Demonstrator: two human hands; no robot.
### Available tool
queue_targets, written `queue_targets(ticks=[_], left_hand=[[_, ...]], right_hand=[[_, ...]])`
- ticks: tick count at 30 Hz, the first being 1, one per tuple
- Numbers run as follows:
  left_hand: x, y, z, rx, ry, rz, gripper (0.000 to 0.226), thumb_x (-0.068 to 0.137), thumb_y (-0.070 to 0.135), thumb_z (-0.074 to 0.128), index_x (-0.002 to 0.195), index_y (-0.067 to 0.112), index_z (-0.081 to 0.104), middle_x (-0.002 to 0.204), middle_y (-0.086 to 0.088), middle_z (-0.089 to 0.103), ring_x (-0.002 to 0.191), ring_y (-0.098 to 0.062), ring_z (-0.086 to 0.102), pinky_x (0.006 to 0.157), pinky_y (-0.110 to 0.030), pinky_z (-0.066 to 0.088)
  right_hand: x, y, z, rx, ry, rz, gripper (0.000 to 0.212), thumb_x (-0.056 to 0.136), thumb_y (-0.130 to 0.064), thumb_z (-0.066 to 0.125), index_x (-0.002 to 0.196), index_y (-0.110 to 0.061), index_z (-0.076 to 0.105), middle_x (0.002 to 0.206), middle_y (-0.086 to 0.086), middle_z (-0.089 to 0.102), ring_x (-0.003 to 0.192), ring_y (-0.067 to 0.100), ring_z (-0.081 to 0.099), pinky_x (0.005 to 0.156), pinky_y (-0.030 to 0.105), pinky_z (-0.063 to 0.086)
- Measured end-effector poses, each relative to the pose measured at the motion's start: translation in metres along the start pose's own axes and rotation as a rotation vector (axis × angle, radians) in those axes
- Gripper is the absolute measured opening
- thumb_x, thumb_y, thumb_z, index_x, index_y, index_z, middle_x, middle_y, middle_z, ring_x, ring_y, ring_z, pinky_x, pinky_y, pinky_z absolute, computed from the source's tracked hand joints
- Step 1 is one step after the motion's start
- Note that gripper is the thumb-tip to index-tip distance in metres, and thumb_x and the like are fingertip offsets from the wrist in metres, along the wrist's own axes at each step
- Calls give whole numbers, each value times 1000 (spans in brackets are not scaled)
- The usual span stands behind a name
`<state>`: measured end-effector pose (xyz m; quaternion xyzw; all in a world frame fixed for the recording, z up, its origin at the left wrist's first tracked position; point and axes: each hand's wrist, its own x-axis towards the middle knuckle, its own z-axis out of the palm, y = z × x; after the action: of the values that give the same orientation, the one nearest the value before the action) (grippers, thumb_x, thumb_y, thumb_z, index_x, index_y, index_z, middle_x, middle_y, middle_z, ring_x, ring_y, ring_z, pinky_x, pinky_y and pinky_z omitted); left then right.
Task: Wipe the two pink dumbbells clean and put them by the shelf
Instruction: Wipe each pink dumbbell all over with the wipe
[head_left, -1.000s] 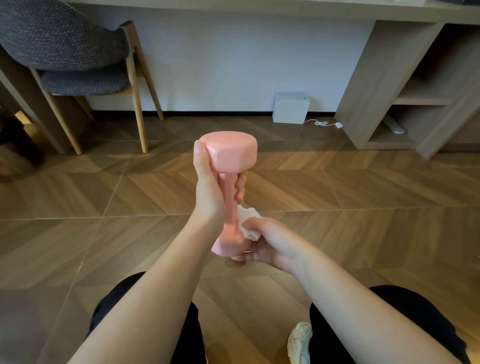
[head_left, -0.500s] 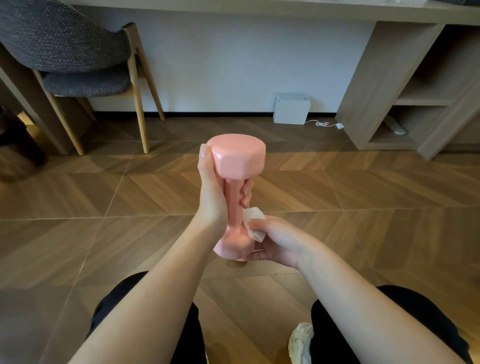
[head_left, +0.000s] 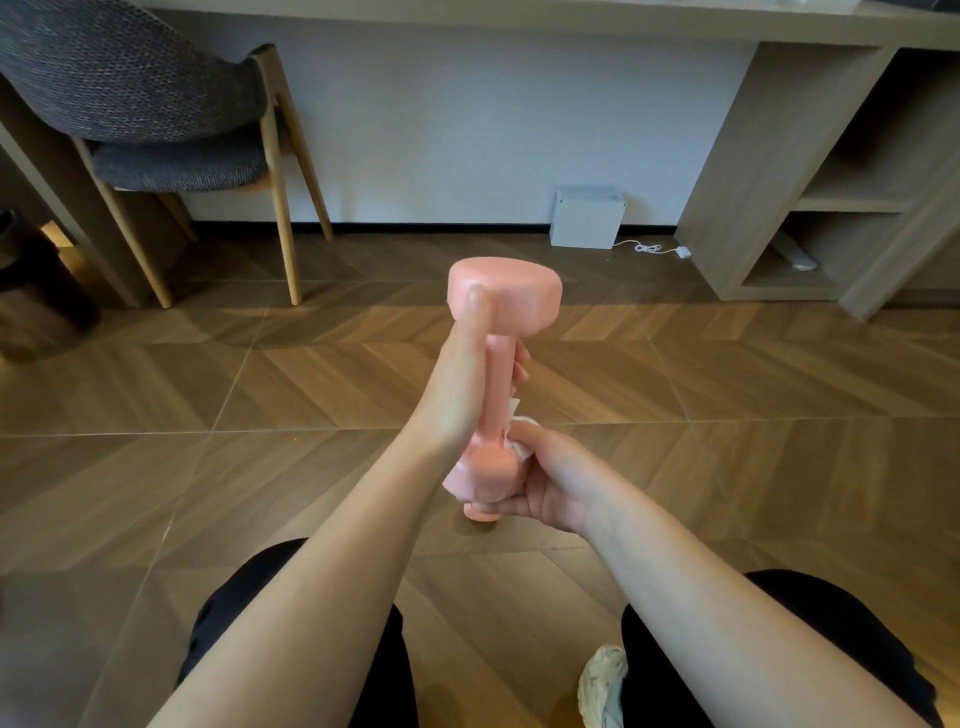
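The left hand (head_left: 462, 384) grips the upright pink dumbbell (head_left: 506, 296) by its handle, well short of the shelf (head_left: 841, 202). The right hand (head_left: 550, 478) pinches what looks like a white wipe (head_left: 519, 447) against its lower head. Turning the dumbbell would let the wipe reach every face.

Dumbbell (head_left: 514, 296) upright above floor (head_left: 727, 389) centre. Left hand (head_left: 462, 384) round handle; right hand (head_left: 550, 483) below it, pressing wipe (head_left: 519, 449) to lower head. Chair (head_left: 171, 161) back left, box (head_left: 587, 218) back centre, shelf (head_left: 779, 182) back right.

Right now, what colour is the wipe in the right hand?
White; the wipe shows best in the head view, against the pink dumbbell.
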<state>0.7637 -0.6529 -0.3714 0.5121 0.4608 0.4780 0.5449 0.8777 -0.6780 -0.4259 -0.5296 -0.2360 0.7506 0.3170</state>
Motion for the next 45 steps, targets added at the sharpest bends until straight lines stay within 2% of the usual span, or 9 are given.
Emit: queue_targets(ticks=[6,9,14,20,25,28,34,40,45], left_hand=[[-5,-3,5,-42,61,-33,88,72,84,24,68,1,53,63,-13,49,59,-21,44,65,-35,38],[-9,2,6,-245,28,-27,89,79,78,19,74,-4,53,59,-13,38,52,-22,31,55,-34,28],[-9,4,-2,-327,3,14,88,85,77,10,62,5,55,53,-12,38,48,-23,30,52,-33,30],[-12,7,-3,-396,1,-33,84,89,75,1,71,8,48,49,-10,43,46,-23,34,52,-32,31],[-10,6,0,-415,-45,-20,92,91,72,1,55,11,59,48,-12,43,48,-24,32,52,-33,29],[-8,8,-2,-460,-40,-11,92,91,72,-1,55,8,56,47,-12,42,46,-25,34,49,-30,33],[-11,7,-1,-463,-95,-53,89,88,75,-1,57,7,48,47,-10,40,45,-24,32,50,-31,32],[-6,10,-7,-482,-186,-63,98,88,77,0,67,5,63,57,-14,48,54,-26,40,56,-32,37],[-3,5,1,-215,-27,-54,95,74,86,22,85,4,68,75,-10,63,72,-25,55,76,-41,47]], right_hand=[[5,7,5,-19,72,1,26,98,-21,53,121,-11,56,109,17,67,92,38,68,79,52,59],[8,10,8,-118,101,-6,37,91,-32,62,124,-17,58,105,12,68,84,31,68,84,50,59],[-5,0,0,-116,-17,-9,30,96,-17,51,123,-9,62,125,18,66,105,35,66,99,54,51],[-5,1,1,-277,85,-52,16,91,-32,58,103,-21,60,90,4,61,79,25,61,96,46,52],[-9,-5,-2,-242,-72,30,31,94,-30,53,120,-16,60,112,12,63,92,33,64,75,40,61],[-12,-12,-12,-185,-135,28,38,96,-20,45,131,-10,54,117,15,62,103,37,63,87,50,58],[-7,-7,-2,-298,8,64,34,91,-42,59,116,-20,66,100,3,70,89,22,66,91,44,55],[-17,-13,-9,-186,-88,-23,15,97,-20,51,93,-16,64,75,-1,68,78,21,65,93,50,52],[-11,-6,-9,22,12,-52,21,95,-7,43,105,-9,62,109,13,64,109,36,64,89,59,53]])
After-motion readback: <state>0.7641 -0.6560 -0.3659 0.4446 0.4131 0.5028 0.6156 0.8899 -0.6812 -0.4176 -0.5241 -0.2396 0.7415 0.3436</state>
